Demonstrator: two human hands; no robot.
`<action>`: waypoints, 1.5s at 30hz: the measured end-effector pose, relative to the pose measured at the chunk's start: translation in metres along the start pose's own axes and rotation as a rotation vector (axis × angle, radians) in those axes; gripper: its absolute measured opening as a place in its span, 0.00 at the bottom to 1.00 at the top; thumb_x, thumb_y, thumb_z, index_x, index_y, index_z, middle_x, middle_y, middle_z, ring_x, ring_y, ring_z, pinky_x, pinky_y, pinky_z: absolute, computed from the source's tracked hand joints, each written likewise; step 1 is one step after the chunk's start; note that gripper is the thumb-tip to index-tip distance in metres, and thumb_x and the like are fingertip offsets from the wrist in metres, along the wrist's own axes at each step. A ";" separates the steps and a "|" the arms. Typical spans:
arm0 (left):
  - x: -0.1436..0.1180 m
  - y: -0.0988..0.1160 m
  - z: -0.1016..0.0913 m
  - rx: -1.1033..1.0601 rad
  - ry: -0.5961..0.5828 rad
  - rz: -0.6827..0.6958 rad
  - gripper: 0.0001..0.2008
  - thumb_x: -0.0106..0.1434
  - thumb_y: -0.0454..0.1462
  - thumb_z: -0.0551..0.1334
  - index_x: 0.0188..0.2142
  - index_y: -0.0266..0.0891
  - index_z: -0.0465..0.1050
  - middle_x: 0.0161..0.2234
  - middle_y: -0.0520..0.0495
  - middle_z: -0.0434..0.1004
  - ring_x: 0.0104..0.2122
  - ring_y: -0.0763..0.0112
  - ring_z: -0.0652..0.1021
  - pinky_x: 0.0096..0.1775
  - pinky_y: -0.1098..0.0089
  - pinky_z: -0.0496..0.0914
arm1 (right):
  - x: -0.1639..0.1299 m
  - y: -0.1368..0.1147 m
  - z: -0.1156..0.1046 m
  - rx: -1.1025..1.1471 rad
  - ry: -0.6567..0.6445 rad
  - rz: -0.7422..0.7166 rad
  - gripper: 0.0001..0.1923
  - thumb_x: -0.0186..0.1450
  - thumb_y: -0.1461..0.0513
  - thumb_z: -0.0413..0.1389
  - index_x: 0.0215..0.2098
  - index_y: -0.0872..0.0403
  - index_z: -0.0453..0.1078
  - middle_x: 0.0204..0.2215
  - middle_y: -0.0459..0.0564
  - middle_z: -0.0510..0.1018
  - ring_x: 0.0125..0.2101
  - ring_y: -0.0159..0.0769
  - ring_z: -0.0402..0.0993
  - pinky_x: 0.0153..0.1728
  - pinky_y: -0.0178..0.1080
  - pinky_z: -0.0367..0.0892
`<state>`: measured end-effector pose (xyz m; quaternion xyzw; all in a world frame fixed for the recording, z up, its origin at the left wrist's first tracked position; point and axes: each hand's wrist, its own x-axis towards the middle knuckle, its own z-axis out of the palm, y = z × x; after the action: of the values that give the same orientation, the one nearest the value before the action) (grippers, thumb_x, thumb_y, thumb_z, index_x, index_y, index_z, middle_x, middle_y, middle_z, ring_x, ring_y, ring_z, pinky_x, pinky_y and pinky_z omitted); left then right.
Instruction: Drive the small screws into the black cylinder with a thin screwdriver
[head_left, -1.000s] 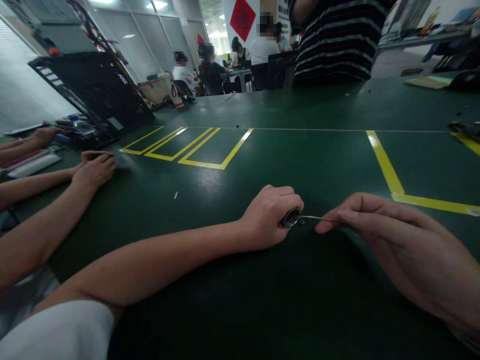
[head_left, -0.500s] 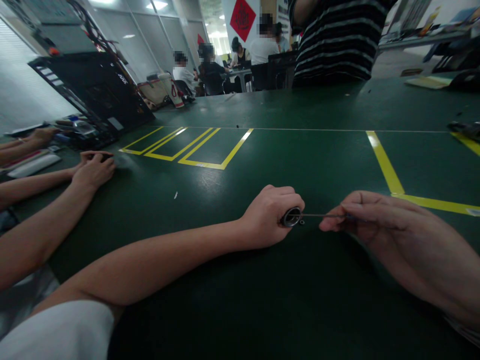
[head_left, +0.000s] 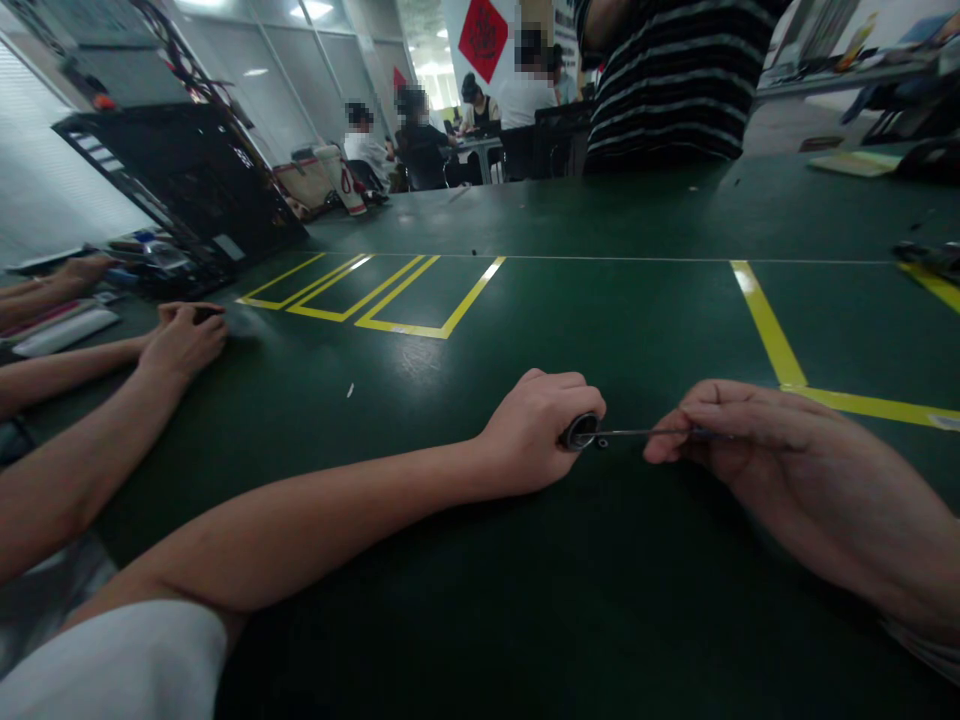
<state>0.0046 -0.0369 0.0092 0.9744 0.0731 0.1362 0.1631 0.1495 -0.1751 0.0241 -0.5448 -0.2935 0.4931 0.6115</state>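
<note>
My left hand, closed, rests on the green table around a dark round thing with a metal rim. Its open end faces right, and most of its body is hidden in the fist. A tiny ring shows beside the rim. My right hand pinches a thin metal rod between thumb and fingers. That rod lies level, its far end at or inside the rimmed opening. Whether it touches the inside I cannot tell. The rod's other end is hidden by my right hand.
Yellow tape marks shapes on the green table. At left are another person's hands and a large black frame. A person in a striped shirt stands across the table. A white cup stands at the far edge.
My right hand has shifted very slightly right, and the gap between my hands is a little wider. Both hands keep their holds.
</note>
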 end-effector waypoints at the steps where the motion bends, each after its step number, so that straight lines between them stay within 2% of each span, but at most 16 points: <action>1: 0.000 0.000 0.000 0.003 -0.004 -0.001 0.02 0.56 0.30 0.55 0.29 0.37 0.64 0.28 0.51 0.68 0.30 0.74 0.68 0.34 0.70 0.57 | 0.000 0.000 0.000 -0.005 0.007 0.002 0.07 0.54 0.60 0.58 0.22 0.55 0.72 0.23 0.49 0.76 0.28 0.36 0.74 0.32 0.34 0.68; 14: 0.000 0.001 -0.003 -0.019 -0.015 -0.034 0.02 0.56 0.30 0.56 0.31 0.36 0.64 0.30 0.51 0.69 0.31 0.73 0.69 0.35 0.70 0.59 | 0.002 -0.007 -0.002 -0.094 0.088 0.012 0.09 0.52 0.59 0.56 0.16 0.52 0.69 0.18 0.48 0.73 0.23 0.35 0.69 0.28 0.37 0.64; 20: 0.000 -0.001 -0.004 -0.159 0.002 -0.059 0.02 0.57 0.32 0.58 0.31 0.36 0.65 0.31 0.50 0.70 0.32 0.74 0.70 0.35 0.71 0.63 | 0.004 -0.004 -0.004 -0.183 0.109 -0.002 0.08 0.52 0.58 0.56 0.17 0.51 0.69 0.17 0.46 0.73 0.25 0.35 0.68 0.30 0.38 0.61; 25: 0.000 -0.001 -0.010 -0.312 -0.079 -0.017 0.06 0.57 0.35 0.59 0.35 0.35 0.66 0.34 0.48 0.71 0.34 0.73 0.72 0.35 0.72 0.65 | 0.004 -0.002 -0.003 -0.235 0.105 -0.016 0.09 0.51 0.58 0.57 0.17 0.52 0.69 0.17 0.45 0.73 0.26 0.34 0.67 0.31 0.38 0.59; 33: 0.002 0.003 -0.007 -0.236 -0.154 0.041 0.04 0.56 0.32 0.58 0.34 0.34 0.68 0.34 0.47 0.72 0.35 0.72 0.71 0.38 0.71 0.66 | 0.004 -0.010 -0.002 -0.246 0.078 -0.026 0.10 0.53 0.58 0.56 0.17 0.53 0.69 0.18 0.46 0.73 0.26 0.35 0.68 0.33 0.40 0.59; 39: 0.001 0.006 -0.010 -0.287 -0.209 0.067 0.06 0.55 0.30 0.59 0.34 0.36 0.67 0.34 0.49 0.72 0.37 0.73 0.71 0.39 0.71 0.66 | 0.005 -0.026 -0.013 -0.202 0.080 0.010 0.09 0.52 0.58 0.56 0.17 0.52 0.70 0.18 0.47 0.72 0.24 0.36 0.68 0.29 0.40 0.61; 42: 0.000 0.012 -0.016 -0.342 -0.286 0.114 0.06 0.55 0.29 0.60 0.34 0.37 0.68 0.35 0.49 0.72 0.38 0.73 0.72 0.40 0.71 0.66 | 0.005 -0.027 -0.018 -0.111 0.136 0.049 0.10 0.51 0.57 0.56 0.15 0.52 0.68 0.17 0.47 0.69 0.22 0.34 0.66 0.27 0.39 0.62; 45: -0.001 0.019 -0.027 -0.365 -0.352 0.177 0.07 0.55 0.31 0.62 0.34 0.38 0.69 0.36 0.48 0.72 0.39 0.72 0.72 0.42 0.71 0.65 | 0.006 -0.019 -0.016 -0.122 0.204 -0.037 0.06 0.53 0.56 0.58 0.22 0.50 0.70 0.25 0.46 0.73 0.30 0.36 0.70 0.33 0.38 0.65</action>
<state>-0.0024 -0.0467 0.0395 0.9401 -0.0678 -0.0107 0.3338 0.1710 -0.1739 0.0373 -0.6228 -0.2693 0.4049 0.6129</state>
